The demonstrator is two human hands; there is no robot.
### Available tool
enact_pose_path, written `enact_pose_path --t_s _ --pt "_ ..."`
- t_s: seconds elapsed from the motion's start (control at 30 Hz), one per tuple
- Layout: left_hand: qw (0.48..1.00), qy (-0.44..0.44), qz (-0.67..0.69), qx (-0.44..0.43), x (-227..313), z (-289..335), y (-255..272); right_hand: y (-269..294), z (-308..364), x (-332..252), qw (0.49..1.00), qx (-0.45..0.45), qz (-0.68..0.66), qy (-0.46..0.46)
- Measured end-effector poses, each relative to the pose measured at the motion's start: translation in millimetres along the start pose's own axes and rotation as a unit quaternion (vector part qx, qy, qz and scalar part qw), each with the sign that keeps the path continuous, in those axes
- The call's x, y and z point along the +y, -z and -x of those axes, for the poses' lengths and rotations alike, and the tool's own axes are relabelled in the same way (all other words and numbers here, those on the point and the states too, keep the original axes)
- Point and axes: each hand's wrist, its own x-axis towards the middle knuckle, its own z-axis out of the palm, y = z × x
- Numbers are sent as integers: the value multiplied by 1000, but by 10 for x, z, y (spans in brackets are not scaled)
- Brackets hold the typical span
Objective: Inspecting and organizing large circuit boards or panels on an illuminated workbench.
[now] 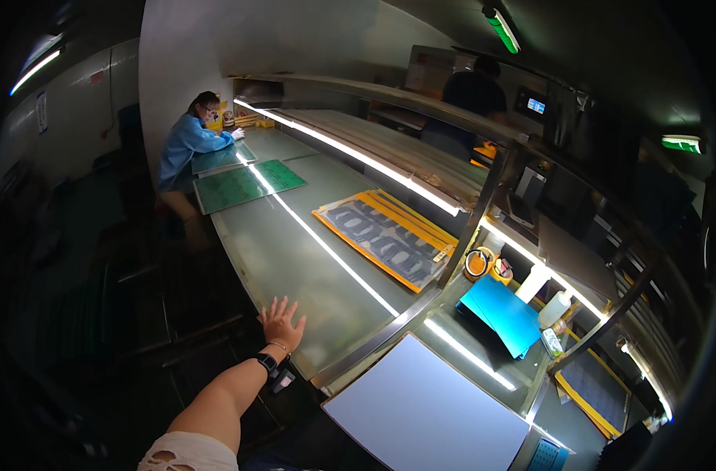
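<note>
My left hand point(281, 323) lies palm down with its fingers spread at the near left edge of the long grey glass-like tabletop point(326, 306). It holds nothing, and a dark watch point(267, 362) is on its wrist. To the right of my forearm, a large pale sheet or board point(428, 408) lies flat on the near part of the bench. Farther ahead on the tabletop rest several orange-edged sheets with dark patterned middles point(385, 238). My right hand does not show.
A green panel point(248, 186) lies at the far left end, near a person in blue point(189, 145) leaning over the bench. Lit tubes point(358, 161) run under a shelf. Blue sheets point(503, 314), a bottle point(555, 309) and round containers point(477, 264) stand at right.
</note>
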Motion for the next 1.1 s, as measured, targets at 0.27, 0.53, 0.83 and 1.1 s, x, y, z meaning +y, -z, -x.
enact_pose_path --t_s 0.27,0.53,0.83,1.1 --pt "1000 8 -4 -12 -14 19 14 26 -13 15 999 -31 2 -20" --pt "1000 12 -2 -15 -4 25 19 -8 14 77 999 -29 -2 -23" --pt "1000 3 2 -4 -15 2 10 -77 66 135 996 -58 -7 -73" --pt "1000 4 5 -5 -23 15 -8 -99 113 202 991 -78 -12 -106"
